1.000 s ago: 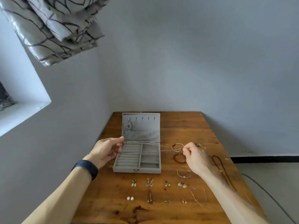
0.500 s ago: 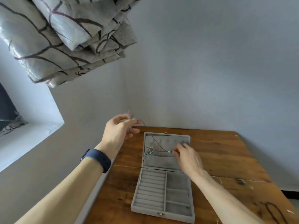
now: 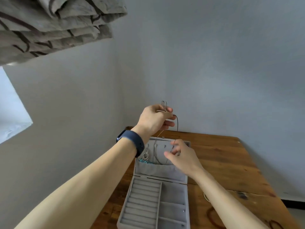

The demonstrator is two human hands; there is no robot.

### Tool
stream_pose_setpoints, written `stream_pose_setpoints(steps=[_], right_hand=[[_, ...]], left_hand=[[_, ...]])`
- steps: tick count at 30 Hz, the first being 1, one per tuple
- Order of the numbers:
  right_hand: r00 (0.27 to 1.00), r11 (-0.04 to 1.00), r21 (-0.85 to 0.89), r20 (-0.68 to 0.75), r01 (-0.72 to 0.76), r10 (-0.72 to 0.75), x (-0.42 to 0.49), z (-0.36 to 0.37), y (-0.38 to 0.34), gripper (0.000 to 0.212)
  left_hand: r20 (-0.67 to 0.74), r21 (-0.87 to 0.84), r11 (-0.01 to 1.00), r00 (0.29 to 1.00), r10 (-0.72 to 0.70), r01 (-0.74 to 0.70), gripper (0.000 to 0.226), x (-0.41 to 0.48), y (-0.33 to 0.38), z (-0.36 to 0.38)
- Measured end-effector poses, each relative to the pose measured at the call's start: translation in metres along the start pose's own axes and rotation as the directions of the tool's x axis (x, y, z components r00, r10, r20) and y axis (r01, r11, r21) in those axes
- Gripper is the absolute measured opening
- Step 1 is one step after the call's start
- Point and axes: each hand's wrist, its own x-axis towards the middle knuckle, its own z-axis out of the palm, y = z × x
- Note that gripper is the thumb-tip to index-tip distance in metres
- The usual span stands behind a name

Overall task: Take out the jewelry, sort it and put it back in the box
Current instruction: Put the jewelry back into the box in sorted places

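A grey velvet jewelry box (image 3: 171, 195) lies open on the wooden table (image 3: 222, 164), its lid upright with hooks and a pocket. My left hand (image 3: 155, 119) pinches the top loop of a thin cord necklace (image 3: 177, 123) above the lid. The cord hangs down in front of the lid to my right hand (image 3: 181, 156), whose fingers pinch its lower part. A silver pendant with turquoise beads (image 3: 145, 157) hangs from a hook at the lid's left.
A grey wall stands close behind the table. A patterned curtain (image 3: 54, 22) hangs at the upper left beside a window ledge (image 3: 13, 123). A thin bracelet (image 3: 205, 196) and dark cords (image 3: 212, 217) lie on the table right of the box.
My left hand has lifted the necklace's top higher, above the lid. My right hand stays at the lid with the lower cord. The view has moved closer and tilted up.
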Motion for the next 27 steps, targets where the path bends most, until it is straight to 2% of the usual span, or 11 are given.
stream_pose_setpoints(steps=[3,6,9,13,15,17,18,19,20,22,27], right_hand=[[0.996,0.965,0.26,-0.078,-0.023,0.044,0.005,-0.011,-0.01,0.033],[0.992,0.926,0.378,-0.122,0.015,0.034,0.006,-0.019,-0.016,0.027],[0.995,0.876,0.477,-0.096,0.072,-0.029,0.008,-0.025,-0.023,0.01],[0.988,0.889,0.441,-0.142,0.125,-0.068,0.011,-0.028,-0.027,0.013],[0.976,0.912,0.391,-0.212,0.126,-0.044,0.01,-0.028,-0.021,0.015],[0.962,0.935,0.337,-0.273,0.111,-0.016,0.008,-0.029,-0.012,0.01],[0.955,0.948,0.302,-0.295,0.095,-0.002,0.007,-0.029,-0.006,0.007],[0.951,0.961,0.265,-0.309,0.078,0.008,0.007,-0.029,-0.002,0.006],[0.948,0.972,0.225,-0.317,0.062,0.013,0.007,-0.029,0.002,0.009],[0.951,0.986,0.166,-0.309,0.036,0.017,0.007,-0.028,0.012,0.015],[0.948,0.994,-0.065,-0.303,0.085,-0.101,0.004,-0.018,0.028,0.011]], left_hand=[[0.001,-0.056,0.998,0.999,-0.033,0.033,0.01,0.003,-0.006,0.012],[0.016,-0.174,0.981,0.997,-0.08,0.082,0.014,0.003,-0.01,0.02],[0.051,-0.261,0.956,0.991,-0.123,0.132,0.017,0.002,-0.008,0.024],[0.063,-0.303,0.945,0.992,-0.109,0.123,0.016,0.004,0.0,0.022],[0.01,-0.297,0.951,0.997,-0.083,0.082,0.013,0.007,-0.003,0.013],[-0.101,-0.141,0.99,0.994,-0.041,0.026,0.01,0.008,-0.018,0.001],[-0.165,0.074,0.997,0.986,0.016,-0.004,0.01,0.007,-0.029,-0.005],[-0.203,0.323,0.946,0.975,0.092,-0.022,0.011,0.005,-0.042,-0.011],[-0.193,0.522,0.852,0.968,0.16,-0.037,0.012,0.001,-0.057,-0.014],[-0.075,0.73,0.677,0.974,0.215,-0.094,0.017,-0.009,-0.086,-0.015],[0.151,0.921,0.32,0.962,0.225,-0.22,0.029,-0.02,-0.136,0.0]])
